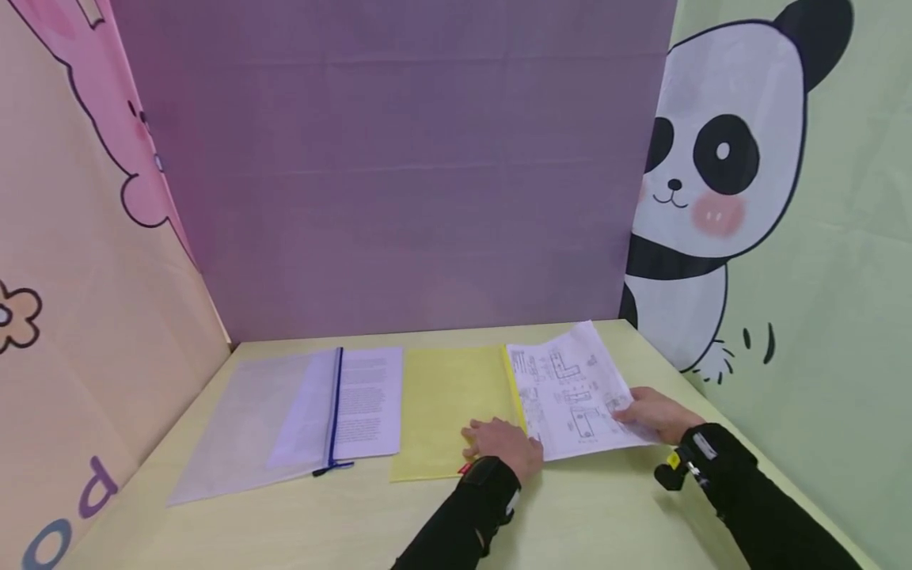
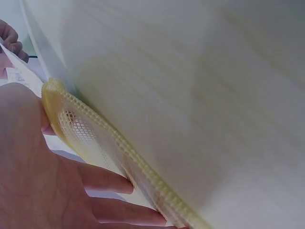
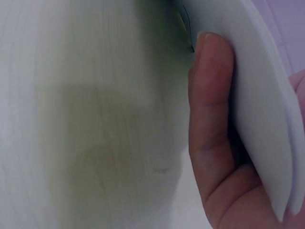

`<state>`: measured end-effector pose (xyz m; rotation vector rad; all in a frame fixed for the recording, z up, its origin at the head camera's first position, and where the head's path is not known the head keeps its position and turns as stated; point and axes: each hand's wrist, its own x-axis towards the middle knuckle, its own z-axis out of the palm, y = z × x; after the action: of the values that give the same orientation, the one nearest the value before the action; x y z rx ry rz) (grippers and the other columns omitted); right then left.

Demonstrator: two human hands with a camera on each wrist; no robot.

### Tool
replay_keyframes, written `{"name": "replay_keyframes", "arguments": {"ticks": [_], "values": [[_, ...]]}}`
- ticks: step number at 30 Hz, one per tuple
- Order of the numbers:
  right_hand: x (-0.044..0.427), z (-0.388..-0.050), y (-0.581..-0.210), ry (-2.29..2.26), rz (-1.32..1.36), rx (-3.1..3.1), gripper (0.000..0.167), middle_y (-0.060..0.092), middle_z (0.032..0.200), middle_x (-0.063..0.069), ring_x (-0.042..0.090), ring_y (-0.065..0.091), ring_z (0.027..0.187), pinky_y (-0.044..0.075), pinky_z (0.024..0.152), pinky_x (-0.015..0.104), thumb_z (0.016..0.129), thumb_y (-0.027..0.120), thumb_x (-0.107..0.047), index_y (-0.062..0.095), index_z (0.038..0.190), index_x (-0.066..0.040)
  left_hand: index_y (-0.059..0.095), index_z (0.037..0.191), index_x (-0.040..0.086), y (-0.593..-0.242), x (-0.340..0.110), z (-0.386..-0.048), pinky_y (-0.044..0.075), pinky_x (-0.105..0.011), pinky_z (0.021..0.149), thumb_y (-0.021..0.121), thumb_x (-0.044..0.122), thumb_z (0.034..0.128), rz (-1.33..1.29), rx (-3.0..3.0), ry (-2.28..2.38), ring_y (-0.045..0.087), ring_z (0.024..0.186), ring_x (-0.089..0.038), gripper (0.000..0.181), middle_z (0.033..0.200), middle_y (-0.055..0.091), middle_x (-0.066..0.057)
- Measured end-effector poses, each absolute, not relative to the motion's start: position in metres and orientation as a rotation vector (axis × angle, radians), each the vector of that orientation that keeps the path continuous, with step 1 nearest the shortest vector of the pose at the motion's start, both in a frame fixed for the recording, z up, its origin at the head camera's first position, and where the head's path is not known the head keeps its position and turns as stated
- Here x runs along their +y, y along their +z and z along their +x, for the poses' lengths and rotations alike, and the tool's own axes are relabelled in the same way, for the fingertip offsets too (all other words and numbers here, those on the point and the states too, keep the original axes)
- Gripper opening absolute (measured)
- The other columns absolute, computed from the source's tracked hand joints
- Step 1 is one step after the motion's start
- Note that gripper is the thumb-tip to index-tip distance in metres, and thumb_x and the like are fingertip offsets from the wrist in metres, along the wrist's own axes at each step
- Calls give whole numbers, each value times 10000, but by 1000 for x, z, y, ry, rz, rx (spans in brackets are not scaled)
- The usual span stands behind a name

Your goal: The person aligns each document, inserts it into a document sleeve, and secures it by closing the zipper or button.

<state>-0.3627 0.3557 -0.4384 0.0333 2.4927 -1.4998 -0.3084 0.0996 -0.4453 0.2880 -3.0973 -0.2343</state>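
A stack of white printed sheets with line drawings lies at the right side of a yellow zip pouch, its left edge along the pouch's yellow border. My left hand holds the pouch near its front right corner. In the left wrist view, my left fingers are at the mesh beside the zipper edge. My right hand pinches the sheets by their right edge, which is lifted off the table. In the right wrist view, one digit lies along the underside of the bent sheets.
Left of the pouch lies a translucent zip folder with a dark blue zipper. Printed text pages extend from its right side. A purple panel stands behind the pale table, with side walls left and right.
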Motion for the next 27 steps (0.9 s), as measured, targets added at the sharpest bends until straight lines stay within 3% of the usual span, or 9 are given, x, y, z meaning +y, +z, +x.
{"name": "replay_keyframes", "arguments": {"ticks": [15,22,27], "values": [[358,-367,-435,-1441,39,2546,427,704,1007,124,249,670,846,530,748,356,933,614,28,512,1331,143,700,1189,20,-449,103,-313,520,-462,675,633,577,871,397,-3042,-262,539,1096,-432,644,1268,600,-253],[356,-369,-433,-1446,15,2552,416,706,1000,127,251,670,840,535,740,357,919,620,39,527,1309,148,671,1275,21,-448,103,-311,525,-487,709,620,475,886,385,-3030,-315,531,1155,-460,600,1344,574,-270],[356,-369,-430,-1451,19,2546,436,707,1009,141,260,677,846,546,742,365,916,616,46,511,1325,152,663,1311,44,-449,104,-310,527,-484,701,593,510,900,359,-3037,-250,524,1217,-469,625,1376,566,-266]]}}
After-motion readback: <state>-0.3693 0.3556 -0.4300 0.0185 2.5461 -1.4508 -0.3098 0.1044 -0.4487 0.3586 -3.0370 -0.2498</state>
